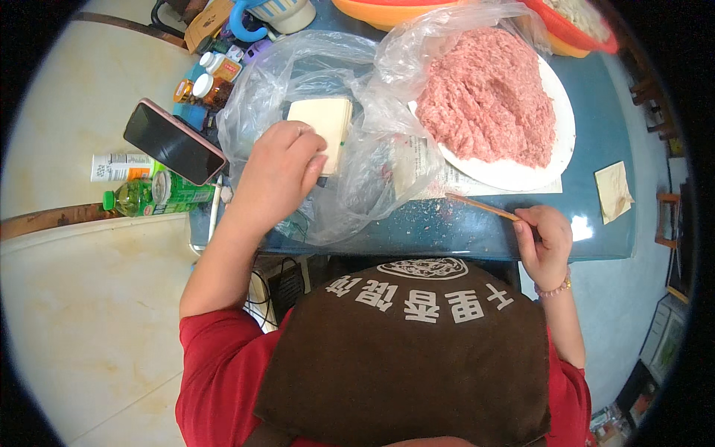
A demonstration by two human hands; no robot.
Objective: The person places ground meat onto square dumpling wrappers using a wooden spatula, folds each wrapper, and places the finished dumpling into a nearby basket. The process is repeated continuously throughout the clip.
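Note:
My left hand [287, 159] lies over the near left part of a stack of square, pale dough wrappers [327, 114]. Its fingers are curled, and whether they pinch a wrapper is hidden. The stack sits in an opened clear plastic bag [363, 190]. Between thumb and fingers, my right hand [544, 240] holds a thin wooden stick [483, 207], its tip pointing left above the table near the newspaper. Beyond it, a large mound of raw minced meat [491, 100] rests on a white plate [516, 180], with part of the bag against its left side.
A phone [174, 142] leans at the left beside a green bottle [131, 198], a can and several jars [212, 89]. Orange and red basins [385, 14] stand at the back. Crumbs dot the blue-green tabletop [413, 229]. A folded pale paper [613, 193] lies at right.

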